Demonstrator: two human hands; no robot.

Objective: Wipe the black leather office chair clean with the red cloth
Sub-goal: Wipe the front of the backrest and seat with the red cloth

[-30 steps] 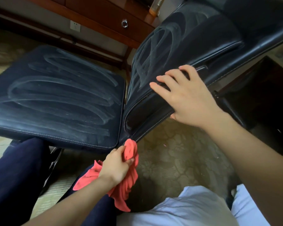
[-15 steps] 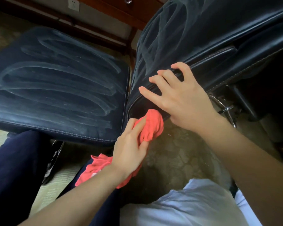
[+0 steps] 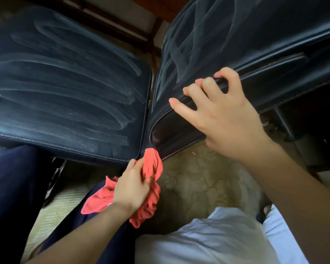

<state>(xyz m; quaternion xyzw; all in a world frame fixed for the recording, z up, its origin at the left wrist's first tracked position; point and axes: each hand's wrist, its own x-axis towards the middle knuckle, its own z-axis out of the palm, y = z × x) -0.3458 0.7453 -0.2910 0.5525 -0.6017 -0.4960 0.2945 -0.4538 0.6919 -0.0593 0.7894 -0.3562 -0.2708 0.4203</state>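
Here the black leather office chair (image 3: 179,130) fills the upper part of the view. Its flat seat cushion (image 3: 65,88) is to the left and its padded backrest (image 3: 246,44) to the right, and both are streaked with pale, hazy wipe marks. The left hand (image 3: 131,187) is closed around a bunched red cloth (image 3: 152,164). It presses the top of the wad against the lower corner where the cushion and backrest meet, while the loose cloth hangs below the wrist. Up and to the right, apart from the cloth, the right hand (image 3: 227,119) grips the backrest's stitched side edge, with its fingers curled over the rim. Beneath the chair lie a pale flower-patterned floor (image 3: 198,183), dark navy trouser legs (image 3: 13,183) and a light blue shirt (image 3: 198,242).
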